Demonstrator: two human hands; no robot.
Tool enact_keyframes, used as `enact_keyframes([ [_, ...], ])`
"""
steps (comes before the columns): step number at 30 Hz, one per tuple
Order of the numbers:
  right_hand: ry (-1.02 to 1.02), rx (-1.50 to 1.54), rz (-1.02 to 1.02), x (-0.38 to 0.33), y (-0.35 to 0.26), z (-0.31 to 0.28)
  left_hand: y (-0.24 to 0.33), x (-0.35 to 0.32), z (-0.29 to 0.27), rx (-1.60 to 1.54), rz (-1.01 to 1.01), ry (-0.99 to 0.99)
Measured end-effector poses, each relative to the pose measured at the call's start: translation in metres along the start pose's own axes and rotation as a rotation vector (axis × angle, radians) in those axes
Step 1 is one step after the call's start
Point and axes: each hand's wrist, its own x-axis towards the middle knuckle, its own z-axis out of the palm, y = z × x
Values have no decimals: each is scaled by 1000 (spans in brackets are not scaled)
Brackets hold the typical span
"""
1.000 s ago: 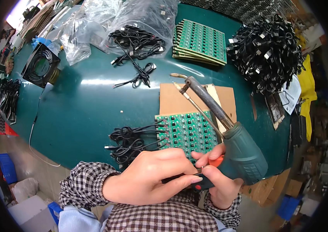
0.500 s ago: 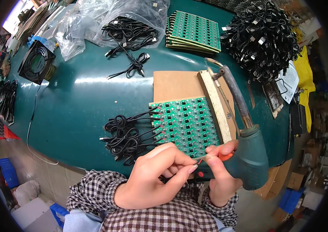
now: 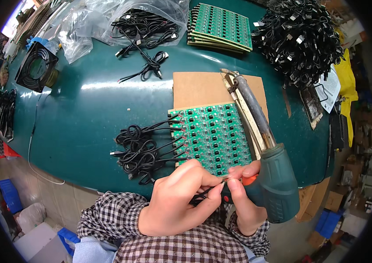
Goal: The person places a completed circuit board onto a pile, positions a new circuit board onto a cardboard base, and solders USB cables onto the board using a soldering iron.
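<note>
My left hand (image 3: 181, 199) is closed in a pinch on the end of a black cable (image 3: 200, 196), whose loop shows behind its fingers. My right hand (image 3: 246, 193) grips a green-handled soldering gun (image 3: 278, 184) with an orange trigger, its metal barrel pointing up and away. Right thumb and forefinger meet the left fingertips at the cable's end, and the thin wires there are mostly hidden. Just beyond lies a green circuit board panel (image 3: 214, 140). Several black cables (image 3: 137, 151) run from its left edge, with reddish wire ends on the board.
Cardboard (image 3: 216, 90) lies under the panel, with a pale bar (image 3: 249, 127) along its right side. Farther back are a stack of panels (image 3: 221, 26), a large heap of USB cables (image 3: 299, 44) and bagged cables (image 3: 146, 28). A black fan (image 3: 37, 68) stands at left.
My fingertips have drawn together, covering the reddish wire that showed between them. The soldering gun has tilted, its tip swinging left over the bar. The view has shifted slightly.
</note>
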Motion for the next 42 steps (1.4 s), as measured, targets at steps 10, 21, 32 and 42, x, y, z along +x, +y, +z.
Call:
enact_keyframes([
  [10,113,201,85,-9,8,7,-6,-12,5,-436,-311,-8],
  [21,-54,-105,8,-4,4,-6,-2,-5,-9,-174,-158,-177],
  [32,50,510,367,-6,7,-6,-8,-15,-5,-147,11,-108],
  [42,130,195,295,-24,6,4,-7,-24,-2,-208,-143,-25],
])
